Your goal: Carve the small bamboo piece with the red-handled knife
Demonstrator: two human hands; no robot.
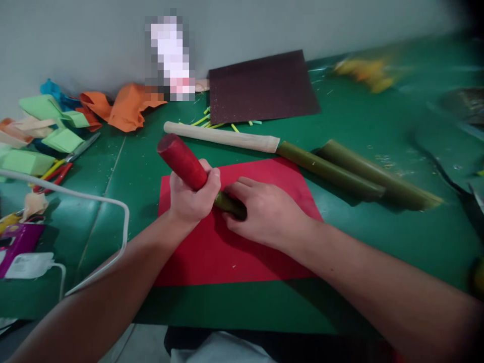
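A plain grey wall (245, 30) runs across the top of the frame, above a glossy green worktop (212, 308) dusted with small specks. Slightly below the middle lies a flat red sheet (196, 257), and two bare forearms reach over it from the lower corners.

The left hand (193, 196), just left of centre, has its grip closed in a fist around a red cylinder (183, 161), which tilts so that its flat, round end points to the upper left. The right hand (268, 209), at centre, has a curled grip, its fingers wrapped over a short olive-green tube (227, 203). This tube shows between the two hands, above the red sheet, lined up with the cylinder; whether the two are one piece is hidden by the left fist.

Behind the hands, a pale rod (223, 137) slopes down to the right, meeting the end of a long green tube (333, 169). A second green tube (381, 174) lies just beside it at centre right. A dark brown sheet (264, 91) sits at upper centre, partly covering thin yellow-green sticks (200, 121).

At upper left are crumpled orange paper (128, 108) and light green folded paper (62, 140), with scissors (83, 147) near them. A white cable (91, 195) loops in from the left edge. At the right edge, things are blurred.
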